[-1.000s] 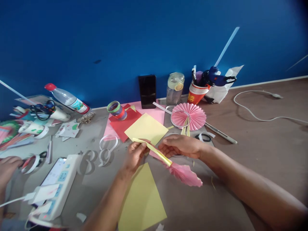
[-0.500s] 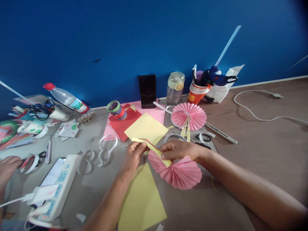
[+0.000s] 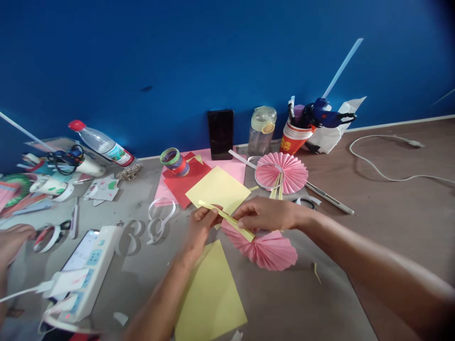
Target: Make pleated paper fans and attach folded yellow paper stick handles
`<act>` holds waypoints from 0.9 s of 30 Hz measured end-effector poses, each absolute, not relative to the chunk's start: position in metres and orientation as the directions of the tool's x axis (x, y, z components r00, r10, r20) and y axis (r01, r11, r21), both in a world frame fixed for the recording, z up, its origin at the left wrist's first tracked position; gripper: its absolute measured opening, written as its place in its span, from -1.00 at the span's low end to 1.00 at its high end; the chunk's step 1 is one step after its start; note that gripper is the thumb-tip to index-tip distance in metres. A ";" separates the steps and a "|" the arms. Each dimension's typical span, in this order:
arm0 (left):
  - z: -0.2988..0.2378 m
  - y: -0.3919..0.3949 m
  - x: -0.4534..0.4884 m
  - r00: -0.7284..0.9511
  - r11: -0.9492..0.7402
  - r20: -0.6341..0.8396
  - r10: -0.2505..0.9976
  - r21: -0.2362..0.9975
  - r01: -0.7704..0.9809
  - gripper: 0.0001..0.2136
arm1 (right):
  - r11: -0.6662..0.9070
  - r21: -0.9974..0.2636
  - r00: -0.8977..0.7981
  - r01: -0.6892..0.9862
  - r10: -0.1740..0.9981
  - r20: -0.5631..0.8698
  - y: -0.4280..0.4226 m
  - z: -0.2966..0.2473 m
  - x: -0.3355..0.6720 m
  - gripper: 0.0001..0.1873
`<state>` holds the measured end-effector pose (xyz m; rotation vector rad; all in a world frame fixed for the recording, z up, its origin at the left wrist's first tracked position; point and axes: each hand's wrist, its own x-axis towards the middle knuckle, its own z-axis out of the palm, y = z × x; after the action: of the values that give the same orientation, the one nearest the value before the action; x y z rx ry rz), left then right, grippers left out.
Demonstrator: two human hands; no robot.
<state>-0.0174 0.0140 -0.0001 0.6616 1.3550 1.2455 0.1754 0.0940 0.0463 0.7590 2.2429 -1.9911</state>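
Observation:
Between my two hands runs a narrow folded yellow paper strip (image 3: 245, 232), slanting down to the right. My left hand (image 3: 203, 223) pinches its upper left part between thumb and fingers. My right hand (image 3: 261, 214) is closed on the lower right part, thumb on top. Just beneath the strip lies a pleated pink paper fan (image 3: 272, 253), partly covered by the strip and my right hand. A yellow sheet (image 3: 211, 293) lies nearer to me, by my left forearm. Another yellow sheet (image 3: 216, 189) rests beyond my hands on red paper (image 3: 177, 187).
Behind are a pleated pink rosette (image 3: 293, 173) with a clear ring, a tape roll (image 3: 174, 161), a phone (image 3: 221, 135), a bottle (image 3: 262, 130) and a red cup (image 3: 293, 137). At left are a power strip (image 3: 92, 274) and another person's hand (image 3: 16, 239).
The yellow strip has turned slightly in my hands, and its folded edge shows more. The pink fan has shifted up a little. The whole view has slid slightly.

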 end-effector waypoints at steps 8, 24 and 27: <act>-0.004 0.015 -0.018 -0.196 0.316 -0.370 0.908 0.913 -0.259 -0.86 | 0.339 -0.761 -0.824 0.554 0.358 -0.440 0.099 0.045 0.165 -0.87; -0.010 0.018 -0.020 -0.187 0.318 -0.378 0.907 0.904 -0.287 -0.74 | 0.563 -0.554 -0.789 0.613 0.466 -0.400 0.090 0.047 0.162 -0.86; -0.010 0.018 -0.018 -0.187 0.316 -0.376 0.908 0.905 -0.283 -0.75 | 0.702 -0.308 -0.762 0.643 0.543 -0.353 0.075 0.044 0.155 -0.81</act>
<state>-0.0183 0.0180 -0.0104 0.6398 1.3376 1.2102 0.1548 0.0750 0.0444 0.9476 2.6755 -0.6154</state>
